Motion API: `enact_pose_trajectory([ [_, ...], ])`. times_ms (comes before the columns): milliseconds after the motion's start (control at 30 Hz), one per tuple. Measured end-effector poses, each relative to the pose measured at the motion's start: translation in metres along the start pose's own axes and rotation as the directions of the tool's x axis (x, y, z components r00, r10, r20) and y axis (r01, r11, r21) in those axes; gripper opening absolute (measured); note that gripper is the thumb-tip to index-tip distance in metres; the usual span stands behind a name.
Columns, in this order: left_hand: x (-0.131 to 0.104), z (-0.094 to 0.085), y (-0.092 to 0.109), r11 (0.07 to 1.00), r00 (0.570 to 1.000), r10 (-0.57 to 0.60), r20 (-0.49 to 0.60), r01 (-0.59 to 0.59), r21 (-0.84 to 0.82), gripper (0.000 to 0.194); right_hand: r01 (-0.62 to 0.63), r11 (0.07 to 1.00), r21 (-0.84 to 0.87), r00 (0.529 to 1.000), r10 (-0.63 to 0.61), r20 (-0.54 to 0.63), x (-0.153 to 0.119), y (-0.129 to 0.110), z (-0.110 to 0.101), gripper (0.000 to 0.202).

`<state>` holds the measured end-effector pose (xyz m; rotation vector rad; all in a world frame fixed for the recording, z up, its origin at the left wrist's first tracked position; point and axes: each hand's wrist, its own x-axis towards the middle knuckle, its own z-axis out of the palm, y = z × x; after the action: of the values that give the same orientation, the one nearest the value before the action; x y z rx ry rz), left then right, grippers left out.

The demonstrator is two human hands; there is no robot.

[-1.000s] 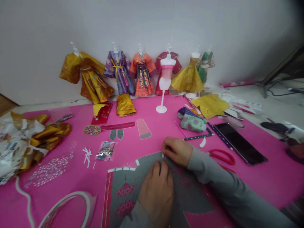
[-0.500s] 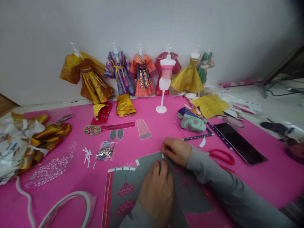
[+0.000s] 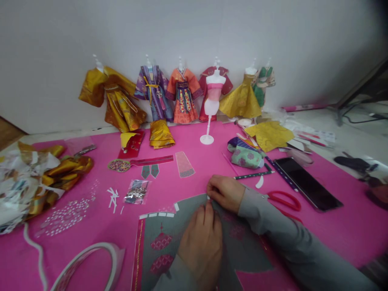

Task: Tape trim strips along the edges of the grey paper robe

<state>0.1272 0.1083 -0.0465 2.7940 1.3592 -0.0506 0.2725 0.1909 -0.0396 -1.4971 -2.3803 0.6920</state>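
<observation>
1. Hardly any movement is seen since the earlier frames: both hands are kept at the same spot on the grey paper garment piece (image 3: 169,238), and only a slight shift of the view is noticed.
2. The left hand (image 3: 201,242) is laid flat on the grey piece, fingers stretched forward and pressed down; nothing is enclosed by its grip.
3. The right hand (image 3: 226,192) is curled at the upper edge of the piece, and a small white tab (image 3: 208,197) is pinched between its fingertips.
4. The grey piece is spread flat on the pink counter (image 3: 333,230), just in front of the person, with pink lantern motifs and a row of white tabs along its top edge.
5. Red scissors (image 3: 285,201) and a dark phone (image 3: 307,184) are seen to the right of the right hand.
6. A tape roll (image 3: 87,262) is seen at the lower left, and a white mannequin stand (image 3: 210,105) further back.
</observation>
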Motion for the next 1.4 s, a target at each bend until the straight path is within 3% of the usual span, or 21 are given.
enact_pose_trajectory([
  [100, -0.0004, 0.0012, -0.0006, 1.000, 0.999, 0.015, -0.035, -0.015, 0.013, 0.039, 0.000, 1.000, 0.000, 1.000, 0.000, -0.004, 0.0001, 0.0003, 0.0009, 0.008],
  [667, 0.0004, -0.0015, -0.0008, 0.999, 0.999, 0.026, 0.022, -0.027, 0.023, 0.041, -0.004, 0.999, -0.041, 1.000, 0.003, -0.009, 0.0012, 0.0002, 0.0030, 0.008],
  [1033, 0.0005, 0.0010, -0.0019, 0.999, 0.998, 0.034, -0.052, -0.033, 0.019, 0.037, -0.039, 0.999, -0.021, 0.998, 0.038, -0.042, 0.0024, 0.0038, 0.0075, 0.002],
  [1400, 0.0013, -0.0026, -0.0021, 1.000, 1.000, 0.016, -0.019, -0.016, -0.001, 0.036, -0.082, 0.996, 0.027, 0.995, 0.083, -0.057, 0.0029, 0.0075, 0.0079, 0.014],
])
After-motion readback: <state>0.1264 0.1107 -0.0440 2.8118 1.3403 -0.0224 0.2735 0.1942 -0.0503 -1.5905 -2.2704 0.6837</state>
